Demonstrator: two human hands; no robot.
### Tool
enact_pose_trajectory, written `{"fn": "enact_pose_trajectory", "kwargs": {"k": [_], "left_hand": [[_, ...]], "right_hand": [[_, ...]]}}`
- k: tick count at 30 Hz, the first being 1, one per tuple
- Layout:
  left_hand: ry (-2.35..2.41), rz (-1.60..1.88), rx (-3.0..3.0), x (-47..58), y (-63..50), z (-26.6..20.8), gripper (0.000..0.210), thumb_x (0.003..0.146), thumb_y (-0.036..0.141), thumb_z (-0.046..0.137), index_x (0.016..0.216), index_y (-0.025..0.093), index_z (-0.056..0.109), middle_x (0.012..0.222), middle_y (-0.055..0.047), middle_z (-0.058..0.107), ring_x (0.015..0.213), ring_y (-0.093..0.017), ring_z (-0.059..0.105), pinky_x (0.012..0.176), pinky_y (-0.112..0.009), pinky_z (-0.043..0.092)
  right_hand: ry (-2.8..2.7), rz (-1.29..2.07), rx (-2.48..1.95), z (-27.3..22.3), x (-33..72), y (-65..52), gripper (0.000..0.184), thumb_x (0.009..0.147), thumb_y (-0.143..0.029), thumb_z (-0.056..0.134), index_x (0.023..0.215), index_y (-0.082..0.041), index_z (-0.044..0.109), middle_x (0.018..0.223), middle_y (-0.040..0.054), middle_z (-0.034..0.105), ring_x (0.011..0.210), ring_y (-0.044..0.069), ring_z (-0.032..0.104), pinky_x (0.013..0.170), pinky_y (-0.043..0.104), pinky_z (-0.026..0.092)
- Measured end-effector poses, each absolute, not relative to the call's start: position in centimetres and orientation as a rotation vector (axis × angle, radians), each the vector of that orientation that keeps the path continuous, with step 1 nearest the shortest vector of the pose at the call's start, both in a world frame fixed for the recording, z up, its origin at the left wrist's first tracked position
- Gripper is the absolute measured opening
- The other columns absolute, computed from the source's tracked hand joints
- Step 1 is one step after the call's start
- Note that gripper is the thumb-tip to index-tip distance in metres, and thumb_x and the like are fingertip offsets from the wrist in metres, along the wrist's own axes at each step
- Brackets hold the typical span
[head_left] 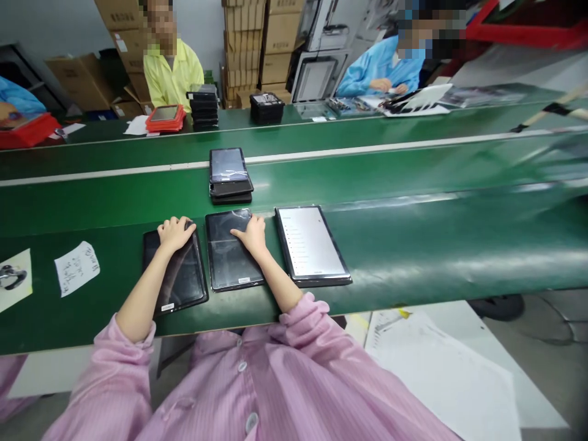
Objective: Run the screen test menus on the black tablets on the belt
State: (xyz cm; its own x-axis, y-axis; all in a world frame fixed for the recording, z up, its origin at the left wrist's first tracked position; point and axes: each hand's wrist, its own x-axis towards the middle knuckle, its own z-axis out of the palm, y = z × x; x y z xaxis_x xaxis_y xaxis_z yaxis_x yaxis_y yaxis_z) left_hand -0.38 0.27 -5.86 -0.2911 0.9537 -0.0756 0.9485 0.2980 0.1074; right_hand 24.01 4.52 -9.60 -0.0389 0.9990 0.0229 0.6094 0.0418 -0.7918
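Three dark tablets lie side by side near the front edge of the green bench. My left hand (176,234) rests on the top of the left tablet (181,278), fingers curled over its upper edge and thumb out to the right. On the middle tablet (232,260), whose screen is dark, my right hand (252,236) grips the upper right edge, with its thumb across the glass; the other fingertips are partly hidden. The right tablet (310,242) has a lit white screen with lines of small text, and neither hand touches it.
Beyond the hands stands a small stack of tablets (228,168). A handwritten note (77,269) and a paper with a dark object (13,278) lie left. Across a white divider strip (321,153), co-workers sit near red trays (166,118), a black stack (204,109) and a black bin (267,109).
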Motion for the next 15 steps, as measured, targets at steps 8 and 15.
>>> {"fn": "enact_pose_trajectory", "kwargs": {"k": [8, 15], "left_hand": [[1.979, 0.198, 2.246, 2.2, 3.5, -6.2, 0.050, 0.105, 0.042, 0.022, 0.145, 0.027, 0.049, 0.134, -0.010, 0.058, 0.122, -0.027, 0.053, 0.101, -0.037, 0.039], [1.941, 0.101, 2.332, 2.9, 1.4, -6.4, 0.050, 0.105, 0.041, 0.025, 0.144, 0.023, 0.049, 0.132, -0.011, 0.056, 0.113, -0.026, 0.062, 0.092, -0.036, 0.047]], "right_hand": [[-1.616, 0.958, -1.761, -9.2, 25.2, 4.8, 0.091, 0.064, -0.047, 0.087, 0.134, -0.018, 0.036, 0.140, 0.0204, 0.042, 0.138, 0.042, 0.035, 0.113, 0.059, 0.032], [-1.690, 0.827, -1.834, -8.9, 25.4, 1.3, 0.085, 0.069, -0.048, 0.082, 0.136, -0.020, 0.036, 0.139, 0.0193, 0.046, 0.132, 0.038, 0.042, 0.104, 0.050, 0.040]]}}
